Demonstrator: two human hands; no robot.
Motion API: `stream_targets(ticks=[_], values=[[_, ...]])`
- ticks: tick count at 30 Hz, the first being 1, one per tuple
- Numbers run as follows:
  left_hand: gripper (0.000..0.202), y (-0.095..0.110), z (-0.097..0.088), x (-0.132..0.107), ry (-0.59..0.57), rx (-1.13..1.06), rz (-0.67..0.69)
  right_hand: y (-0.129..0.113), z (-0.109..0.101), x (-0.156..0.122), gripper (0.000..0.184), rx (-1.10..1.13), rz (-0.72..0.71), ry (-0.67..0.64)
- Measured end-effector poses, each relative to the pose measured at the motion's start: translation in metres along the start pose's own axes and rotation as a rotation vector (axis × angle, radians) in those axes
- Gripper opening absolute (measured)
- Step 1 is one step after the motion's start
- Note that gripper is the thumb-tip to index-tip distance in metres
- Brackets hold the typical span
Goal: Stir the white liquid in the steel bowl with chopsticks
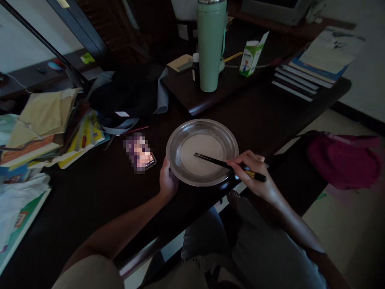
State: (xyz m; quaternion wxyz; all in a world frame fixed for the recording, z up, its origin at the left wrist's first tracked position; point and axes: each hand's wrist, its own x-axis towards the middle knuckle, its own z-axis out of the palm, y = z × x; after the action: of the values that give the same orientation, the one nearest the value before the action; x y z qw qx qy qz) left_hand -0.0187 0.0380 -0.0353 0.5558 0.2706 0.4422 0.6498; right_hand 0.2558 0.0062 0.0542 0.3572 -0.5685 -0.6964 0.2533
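Metal bowl (202, 181) at the desk's (129, 196) front edge, milky-white liquid (207, 144) inside. Gripped at its left rim by the left hand (167, 184), fingers mostly hidden from view. Chopsticks (213, 161) pinched slantwise between thumb and fingers of the right hand (255, 170), tips at the liquid, contact hard to tell. Left of the bowl, back from that edge, a lit smartphone (141, 153); beyond, a green tumbler (210, 50); near the far right corner, stacked books (315, 68).
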Motion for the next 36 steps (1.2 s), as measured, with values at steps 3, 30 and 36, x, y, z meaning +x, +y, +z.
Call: stream_targets(ticks=[3,30,36], values=[[0.043,0.003,0.001,-0.002,-0.001,0.001,-0.005,0.005,0.011,0.008,0.024,-0.02,-0.008,0.059],[0.04,0.012,0.005,-0.004,0.017,-0.002,-0.001,-0.004,0.008,0.005,0.025,-0.017,-0.055,-0.091],[0.034,0.016,0.003,-0.007,-0.001,0.029,0.009,0.0,0.012,0.009,0.02,-0.071,-0.034,0.076]])
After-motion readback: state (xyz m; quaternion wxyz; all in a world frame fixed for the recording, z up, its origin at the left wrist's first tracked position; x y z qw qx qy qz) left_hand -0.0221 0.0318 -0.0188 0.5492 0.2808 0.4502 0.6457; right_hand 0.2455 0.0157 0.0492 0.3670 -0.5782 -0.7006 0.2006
